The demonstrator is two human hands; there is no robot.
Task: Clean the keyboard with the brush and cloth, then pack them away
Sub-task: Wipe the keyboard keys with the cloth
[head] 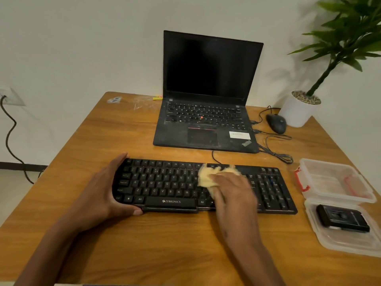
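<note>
1. The keyboard (177,185) is a black, full-width slab of matte plastic with pale lettering on its keys and a "ZEBRONICS" mark on the space bar. It lies across the lower middle of the frame on the wooden table (144,248).
2. The cloth (208,178) is pale yellow, soft and bunched, lying on the keys right of the keyboard's centre.
3. The right hand (231,188) lies on the cloth, fingers stretched forward and pressing it onto the keys; the hand is blurred.
4. The left hand (107,188) clasps the keyboard's left end, fingers curled over the far edge and thumb hooked under the near edge.
5. At the lower right of the frame sits a clear plastic container (338,180) with red clips, and just below it its clear lid (342,240).
6. A black, blocky object that may be the brush (342,220) lies on that lid.
7. The table shows warm brown grain, with pale scuffs toward its upper left corner.
</note>
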